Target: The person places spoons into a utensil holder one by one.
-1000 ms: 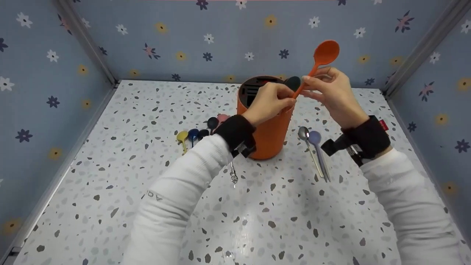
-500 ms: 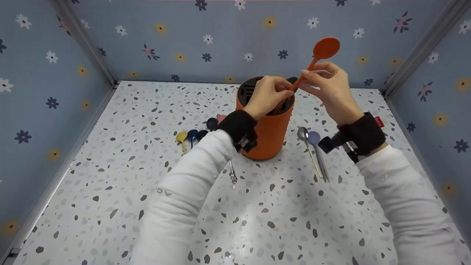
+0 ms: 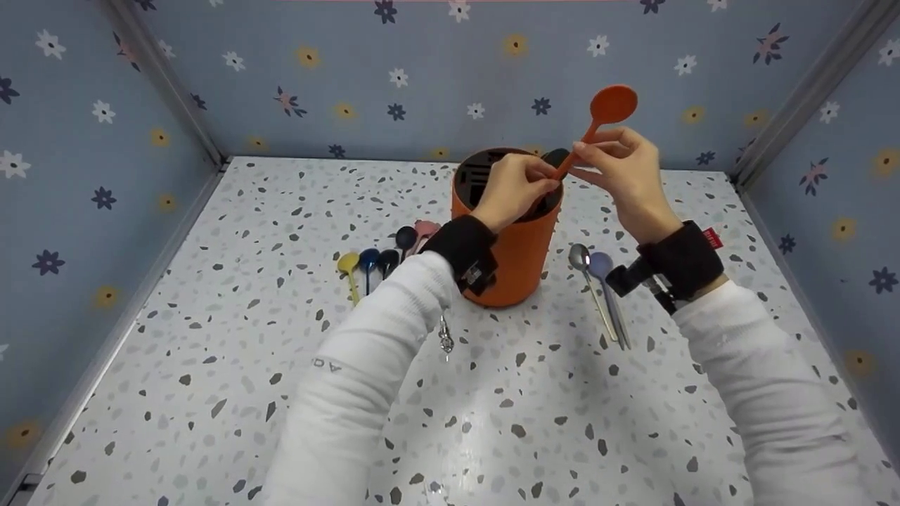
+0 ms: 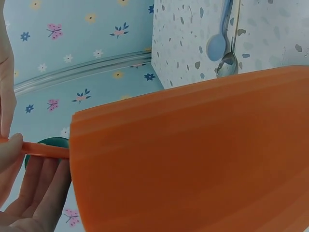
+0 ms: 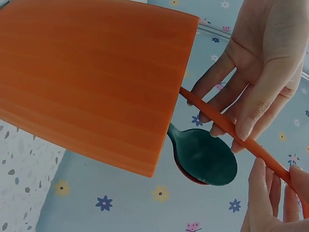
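Observation:
An orange spoon (image 3: 614,104) slants over the orange utensil holder (image 3: 517,263), bowl up and to the right. My left hand (image 3: 508,186) pinches its handle low, at the holder's rim, between thumb and fingers. Higher up, just under the bowl, my right hand (image 3: 629,172) pinches the same handle. The right wrist view shows the handle's lower end passing behind the rim, so its tip is hidden. Beside it a dark green spoon (image 5: 207,157) leans out of the holder, with a red edge (image 5: 190,177) showing behind its bowl.
Right of the holder, a silver spoon (image 3: 579,256) and a lilac spoon (image 3: 600,264) lie on the speckled table (image 3: 232,337). Several spoons lie to the left, among them a yellow one (image 3: 348,263) and a blue one (image 3: 368,258), partly behind the left sleeve. Flowered walls (image 3: 436,84) enclose the table.
The orange spoon rises slightly, then comes down a little and leftward, its bowl turned somewhat. Both hands keep their pinch, and the right hand has shifted a little to the left.

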{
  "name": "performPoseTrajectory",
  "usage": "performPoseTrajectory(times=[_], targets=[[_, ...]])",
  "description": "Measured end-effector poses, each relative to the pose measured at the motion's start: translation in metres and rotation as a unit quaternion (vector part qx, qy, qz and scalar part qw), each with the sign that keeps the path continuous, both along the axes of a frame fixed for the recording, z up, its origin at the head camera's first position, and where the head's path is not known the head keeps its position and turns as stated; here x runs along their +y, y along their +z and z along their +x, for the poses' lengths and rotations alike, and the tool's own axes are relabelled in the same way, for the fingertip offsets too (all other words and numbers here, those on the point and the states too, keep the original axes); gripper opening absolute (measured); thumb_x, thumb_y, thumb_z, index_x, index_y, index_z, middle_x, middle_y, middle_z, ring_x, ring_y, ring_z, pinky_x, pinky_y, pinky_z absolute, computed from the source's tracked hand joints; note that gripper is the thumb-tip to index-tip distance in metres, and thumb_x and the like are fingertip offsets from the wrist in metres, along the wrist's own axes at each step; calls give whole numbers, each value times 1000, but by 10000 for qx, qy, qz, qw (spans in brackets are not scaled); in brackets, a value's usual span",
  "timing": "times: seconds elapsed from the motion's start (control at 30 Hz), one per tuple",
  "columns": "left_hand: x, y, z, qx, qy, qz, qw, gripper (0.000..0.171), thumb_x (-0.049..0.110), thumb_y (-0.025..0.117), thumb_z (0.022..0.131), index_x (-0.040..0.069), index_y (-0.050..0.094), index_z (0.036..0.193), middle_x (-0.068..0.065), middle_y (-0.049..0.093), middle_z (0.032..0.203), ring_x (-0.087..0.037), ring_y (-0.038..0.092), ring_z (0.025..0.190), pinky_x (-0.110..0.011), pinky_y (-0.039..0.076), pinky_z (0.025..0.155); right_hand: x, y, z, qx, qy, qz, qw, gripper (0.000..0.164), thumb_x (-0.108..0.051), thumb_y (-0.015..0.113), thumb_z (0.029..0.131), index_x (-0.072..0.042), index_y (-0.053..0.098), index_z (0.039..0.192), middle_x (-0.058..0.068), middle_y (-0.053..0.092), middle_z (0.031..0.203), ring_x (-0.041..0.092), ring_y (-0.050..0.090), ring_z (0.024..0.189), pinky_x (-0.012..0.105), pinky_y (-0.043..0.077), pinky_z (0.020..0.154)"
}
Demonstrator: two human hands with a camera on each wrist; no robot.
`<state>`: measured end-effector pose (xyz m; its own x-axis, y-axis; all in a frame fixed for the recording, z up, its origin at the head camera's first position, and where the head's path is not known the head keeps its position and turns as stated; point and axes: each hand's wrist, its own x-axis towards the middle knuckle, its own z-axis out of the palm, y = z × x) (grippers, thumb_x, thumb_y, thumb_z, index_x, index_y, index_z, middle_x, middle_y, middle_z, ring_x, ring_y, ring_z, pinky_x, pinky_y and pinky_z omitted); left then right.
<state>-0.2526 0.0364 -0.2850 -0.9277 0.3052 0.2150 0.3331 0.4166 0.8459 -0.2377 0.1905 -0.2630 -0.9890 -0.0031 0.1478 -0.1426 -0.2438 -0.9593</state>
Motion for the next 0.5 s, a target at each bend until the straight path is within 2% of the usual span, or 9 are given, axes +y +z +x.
performPoseTrajectory(times=[0.33,0.5], targets=[[0,-6,-1,18,14,-171,9999,19,9,55,87,3,65,103,-10,63,101,-17,58,90,-19,48,74,4,-11,-7,3,-15,222,9998,22,-3,67,76,5,56,93,13,62,86,23,63,78,31,53,74],[-2,-6,1,66,84,-96,9999,18,9,57,86,3,65,102,-10,63,101,-16,57,91,-19,47,75,12,-24,-9,-27,82,658,9978,23,-5,67,76,4,59,96,10,63,84,19,63,77,27,53,73]])
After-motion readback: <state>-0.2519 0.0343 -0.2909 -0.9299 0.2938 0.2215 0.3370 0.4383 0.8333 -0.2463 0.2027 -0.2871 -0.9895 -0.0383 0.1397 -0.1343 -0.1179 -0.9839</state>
